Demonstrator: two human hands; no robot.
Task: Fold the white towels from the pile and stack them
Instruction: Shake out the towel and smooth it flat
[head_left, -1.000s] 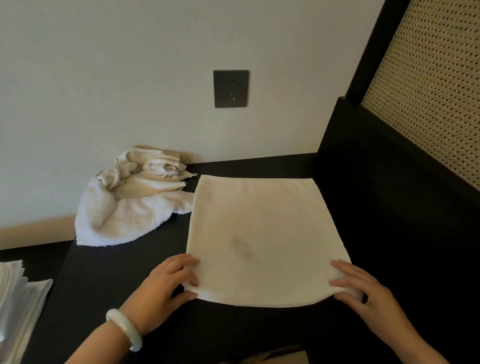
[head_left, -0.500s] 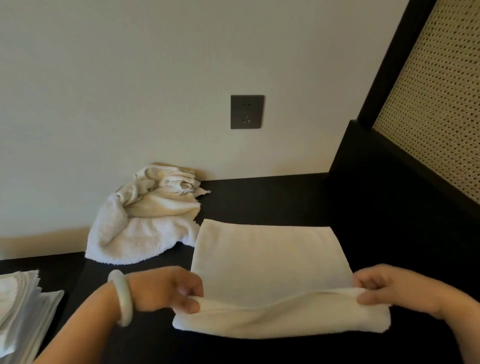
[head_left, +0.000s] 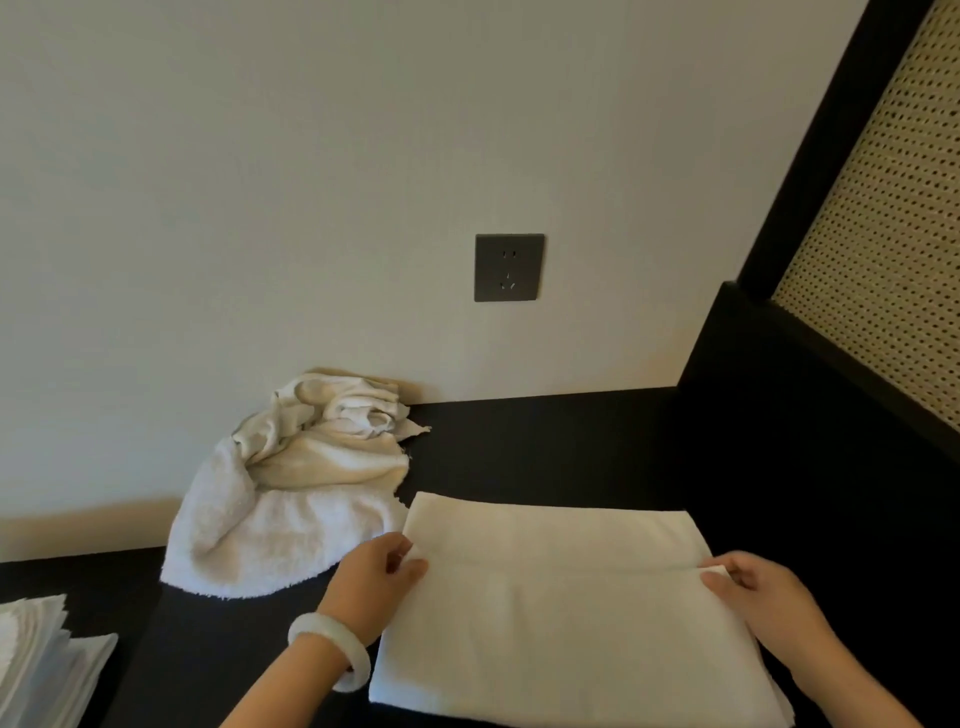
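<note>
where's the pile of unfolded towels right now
In the head view the crumpled pile lies left of centre on the dark tabletop, against the wall, just beside the far left corner of the towel being folded and below-left of the wall socket.

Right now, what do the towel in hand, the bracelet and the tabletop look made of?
Towel: white woven cloth, likely cotton; soft, matte, holds a crease. Bracelet: smooth, glossy, milky white; perhaps jade or glass. Tabletop: dark, matte, flat; painted wood or laminate, cannot tell.

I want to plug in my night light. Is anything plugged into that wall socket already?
No, the dark wall socket shows only its bare holes, with no plug or cord in it.
</note>
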